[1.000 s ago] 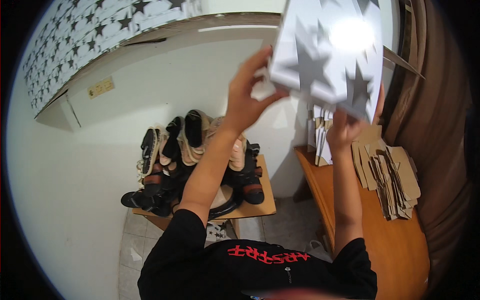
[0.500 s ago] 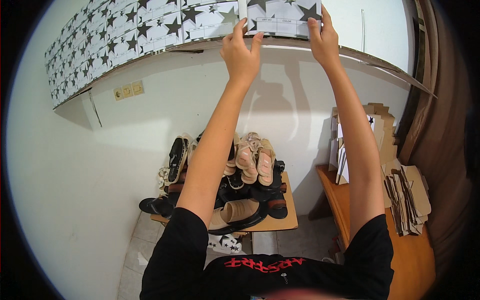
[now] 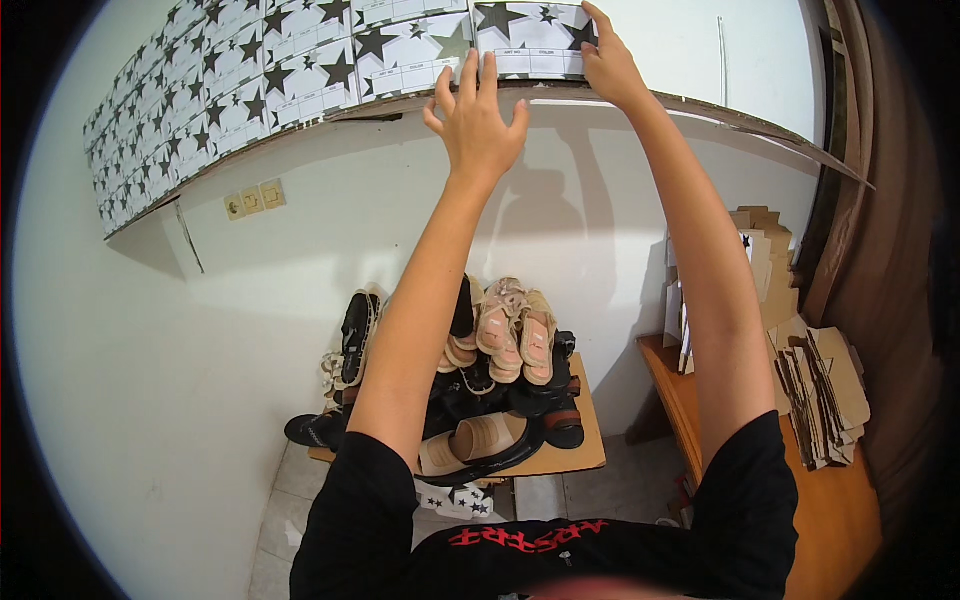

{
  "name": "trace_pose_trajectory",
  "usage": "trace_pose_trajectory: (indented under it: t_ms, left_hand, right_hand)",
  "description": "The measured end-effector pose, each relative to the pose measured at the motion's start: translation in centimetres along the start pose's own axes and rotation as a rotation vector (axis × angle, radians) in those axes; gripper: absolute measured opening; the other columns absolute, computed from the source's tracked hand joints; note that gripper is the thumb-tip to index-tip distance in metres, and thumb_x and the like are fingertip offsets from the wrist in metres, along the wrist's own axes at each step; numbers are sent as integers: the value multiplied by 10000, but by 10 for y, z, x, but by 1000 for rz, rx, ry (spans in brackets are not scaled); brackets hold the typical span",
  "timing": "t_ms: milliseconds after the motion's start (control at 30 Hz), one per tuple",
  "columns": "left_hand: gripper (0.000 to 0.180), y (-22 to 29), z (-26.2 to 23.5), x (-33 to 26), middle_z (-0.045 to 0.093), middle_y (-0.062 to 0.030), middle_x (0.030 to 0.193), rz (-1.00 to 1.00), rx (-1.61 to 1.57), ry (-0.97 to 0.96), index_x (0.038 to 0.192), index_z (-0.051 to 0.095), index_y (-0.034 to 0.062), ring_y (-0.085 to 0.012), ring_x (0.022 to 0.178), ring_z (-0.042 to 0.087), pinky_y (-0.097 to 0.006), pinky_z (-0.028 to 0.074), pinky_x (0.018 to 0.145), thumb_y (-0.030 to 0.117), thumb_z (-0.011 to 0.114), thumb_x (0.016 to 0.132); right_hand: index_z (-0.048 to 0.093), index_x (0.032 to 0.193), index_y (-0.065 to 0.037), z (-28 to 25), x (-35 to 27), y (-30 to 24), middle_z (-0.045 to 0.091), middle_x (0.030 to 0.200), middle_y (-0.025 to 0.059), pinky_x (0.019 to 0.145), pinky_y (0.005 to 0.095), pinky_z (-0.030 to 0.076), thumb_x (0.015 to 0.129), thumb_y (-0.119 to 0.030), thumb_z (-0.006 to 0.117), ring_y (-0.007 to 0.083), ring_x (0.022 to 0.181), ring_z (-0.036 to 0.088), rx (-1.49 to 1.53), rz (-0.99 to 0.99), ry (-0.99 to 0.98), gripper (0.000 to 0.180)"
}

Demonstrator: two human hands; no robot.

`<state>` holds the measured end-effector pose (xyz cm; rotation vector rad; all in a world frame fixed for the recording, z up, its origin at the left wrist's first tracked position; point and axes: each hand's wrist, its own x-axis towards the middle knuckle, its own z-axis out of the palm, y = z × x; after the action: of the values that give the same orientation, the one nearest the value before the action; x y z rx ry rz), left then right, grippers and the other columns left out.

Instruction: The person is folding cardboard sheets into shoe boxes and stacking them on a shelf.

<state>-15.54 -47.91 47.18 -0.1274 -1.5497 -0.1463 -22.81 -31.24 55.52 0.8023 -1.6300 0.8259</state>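
The box (image 3: 530, 40), white with dark stars, sits on the shelf (image 3: 550, 90), its lower edge along the shelf's front, at the right end of a row of matching boxes (image 3: 300, 65) that fills the shelf's left part. The right hand (image 3: 612, 65) is raised above the shelf's edge at the box's right side, thumb by the front corner and fingers up along the side; whether it grips the box or only steadies it, I cannot tell. The left hand (image 3: 478, 122) is spread wide and holds nothing, its palm just below the shelf's edge and its longer fingertips reaching above it, near the seam between the box and its neighbour; I cannot tell whether they touch. Well below the shelf's middle, shoes (image 3: 490, 345) in black, beige and brown are heaped on a small table (image 3: 590, 455). Below the shelf's right part stands an orange table (image 3: 835, 530) bearing flattened cardboard (image 3: 840, 375). Sockets (image 3: 255, 199) are on the wall (image 3: 290, 320) under the shelf's left part.
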Motion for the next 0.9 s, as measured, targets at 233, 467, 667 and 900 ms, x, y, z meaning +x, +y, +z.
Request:
trace_pose_trajectory:
  t_ms: [233,467,667,900]
  left_hand:
    - [616,-2,7,-4,290,-107,1408,-25,8,-24,1309,437,158,-347,1270,197,-556,140,964,355,592,746]
    - [617,5,9,-10,161,-190,1421,-151,163,41,1292,444,133,-423,1269,117,-615,154,944,358,594,738]
    - [470,95,23,-30,170,-168,1401,-78,-245,216,1164,527,127,-402,1253,117,-573,148,952,293,607,732]
    - [229,222,83,-136,488,-118,1168,34,-843,56,930,618,132,-298,1107,367,-419,260,953,159,612,703]
  right_hand:
    - [242,1367,-113,-1,6,8,515,1110,272,917,483,373,812,-117,514,410,1057,496,-17,72,-110,619]
    - [156,1409,-147,-17,-20,-41,450,1247,237,977,635,214,792,-199,544,407,1155,432,-213,189,-204,731]
    - [380,1289,-164,-72,-90,8,485,1152,184,937,623,279,803,-205,590,364,1115,437,-307,-176,33,531]
    - [535,1105,-123,-218,-205,88,476,1149,142,926,481,339,763,-196,619,349,1075,426,-536,-103,-368,359]
